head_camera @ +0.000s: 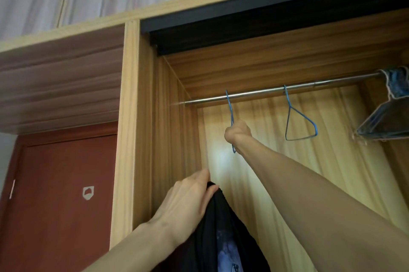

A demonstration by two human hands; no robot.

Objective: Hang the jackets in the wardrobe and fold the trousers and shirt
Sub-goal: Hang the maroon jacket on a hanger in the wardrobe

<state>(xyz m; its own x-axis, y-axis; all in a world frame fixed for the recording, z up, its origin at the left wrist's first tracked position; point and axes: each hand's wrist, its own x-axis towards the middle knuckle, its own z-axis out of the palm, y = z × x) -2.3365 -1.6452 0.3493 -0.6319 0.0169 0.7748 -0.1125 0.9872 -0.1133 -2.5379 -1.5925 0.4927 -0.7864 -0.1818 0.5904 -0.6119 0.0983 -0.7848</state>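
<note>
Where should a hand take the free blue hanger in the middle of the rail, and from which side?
Probably at the neck, just under the hook, or the top of a sloping arm. The blue hanger hangs bare from the rail, turned partly edge-on, its triangle open. Come from below and in front, then lift it up off the rail. The right hand already grips the other hanger; the left hand holds the dark jacket.

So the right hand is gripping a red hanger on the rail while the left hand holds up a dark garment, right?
Not quite: the hanger is blue, not red, as the head view shows. The right hand does grip it on the rail, and the left hand holds up the dark garment.
</note>
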